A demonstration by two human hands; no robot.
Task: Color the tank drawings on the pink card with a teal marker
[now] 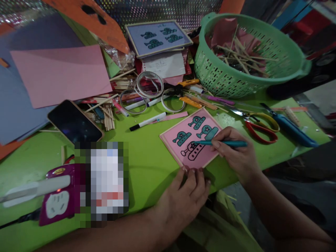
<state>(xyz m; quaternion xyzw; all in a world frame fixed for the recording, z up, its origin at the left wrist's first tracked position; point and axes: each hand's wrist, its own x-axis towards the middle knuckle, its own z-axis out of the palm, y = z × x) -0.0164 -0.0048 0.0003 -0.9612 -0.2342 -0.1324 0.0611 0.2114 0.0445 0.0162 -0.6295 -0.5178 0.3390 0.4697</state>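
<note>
A pink card with a thin wooden-stick border lies on the green table. On it are several outlined tank drawings; three are coloured teal, and the lowest is mostly uncoloured pink. My right hand grips a teal marker, its tip at the top right of that lowest tank. My left hand lies with fingers stretched out, the fingertips resting on the card's near edge. Just beyond the card are a black-and-white marker and a pink paper strip.
A green basket of sticks stands back right, with red-and-yellow scissors and a blue cutter nearby. Tape rolls, a framed blue tank card, a phone, pink paper and a purple power strip lie around.
</note>
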